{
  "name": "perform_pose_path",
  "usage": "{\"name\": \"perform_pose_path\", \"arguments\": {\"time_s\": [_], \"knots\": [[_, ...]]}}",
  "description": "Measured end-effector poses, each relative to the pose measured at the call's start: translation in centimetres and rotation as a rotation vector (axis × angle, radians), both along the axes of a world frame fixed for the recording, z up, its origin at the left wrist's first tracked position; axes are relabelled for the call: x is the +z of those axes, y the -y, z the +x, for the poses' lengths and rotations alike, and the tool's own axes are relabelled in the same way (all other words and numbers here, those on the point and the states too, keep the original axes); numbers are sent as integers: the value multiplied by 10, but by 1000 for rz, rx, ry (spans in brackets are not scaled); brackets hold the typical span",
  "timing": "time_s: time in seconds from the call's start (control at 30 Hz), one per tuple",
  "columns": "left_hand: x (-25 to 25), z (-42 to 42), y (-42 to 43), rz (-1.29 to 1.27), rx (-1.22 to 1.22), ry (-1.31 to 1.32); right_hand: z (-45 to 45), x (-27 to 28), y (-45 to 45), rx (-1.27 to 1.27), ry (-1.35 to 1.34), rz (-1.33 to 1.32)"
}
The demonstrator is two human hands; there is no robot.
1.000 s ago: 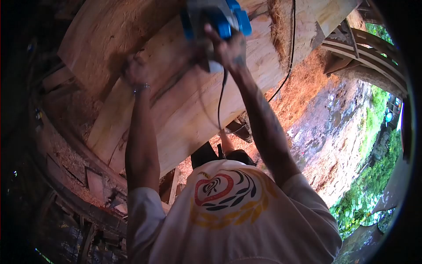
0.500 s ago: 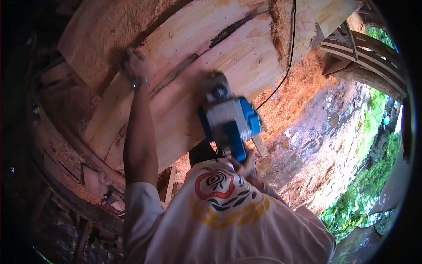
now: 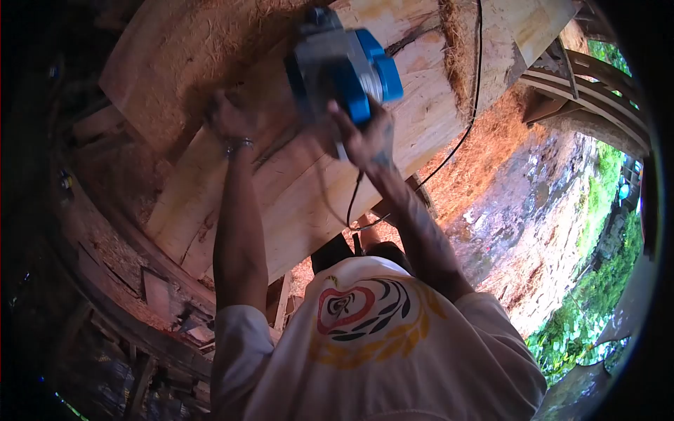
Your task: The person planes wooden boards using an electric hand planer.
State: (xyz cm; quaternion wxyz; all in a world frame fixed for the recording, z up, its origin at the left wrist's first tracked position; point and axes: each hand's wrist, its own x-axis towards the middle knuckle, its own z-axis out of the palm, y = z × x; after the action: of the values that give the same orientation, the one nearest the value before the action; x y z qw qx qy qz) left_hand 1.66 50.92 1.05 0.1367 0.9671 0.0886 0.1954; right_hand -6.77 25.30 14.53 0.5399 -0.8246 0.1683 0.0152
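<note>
My right hand [image 3: 366,137] grips a blue-and-silver power planer [image 3: 344,67], its body just beyond that grip, over a broad pale wooden slab [image 3: 295,210]; leftward, my left hand [image 3: 232,116] is blurred, its hold I cannot tell.

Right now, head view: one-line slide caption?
Right fingers hold a blue power tool over a wooden slab; left fingers, blurred, near the slab's edge.

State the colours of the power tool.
The power tool is blue and grey, best seen in the head view.
</note>
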Motion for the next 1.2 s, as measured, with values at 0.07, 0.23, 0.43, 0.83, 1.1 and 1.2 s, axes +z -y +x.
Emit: {"name": "perform_pose_path", "arguments": {"time_s": [0.07, 0.23, 0.43, 0.83, 1.1, 1.2], "knots": [[-5, 1, -2, -50, 62, -100, 45, 3, -5, -20, 125, 39], [-12, 1, -2, -144, 58, -122, 103, -16, -8, -63, 278, -77], [-15, 7, -5, -68, 49, -110, -59, 19, 26, -62, -133, 232], [13, 0, 9, -125, 85, -198, -191, 25, 59, -160, -176, 167], [4, 1, 3, -109, 109, -244, 28, -4, 55, -145, 99, 28], [-2, 3, -1, -146, 92, -226, 104, -10, 56, -144, 251, -91]]}}
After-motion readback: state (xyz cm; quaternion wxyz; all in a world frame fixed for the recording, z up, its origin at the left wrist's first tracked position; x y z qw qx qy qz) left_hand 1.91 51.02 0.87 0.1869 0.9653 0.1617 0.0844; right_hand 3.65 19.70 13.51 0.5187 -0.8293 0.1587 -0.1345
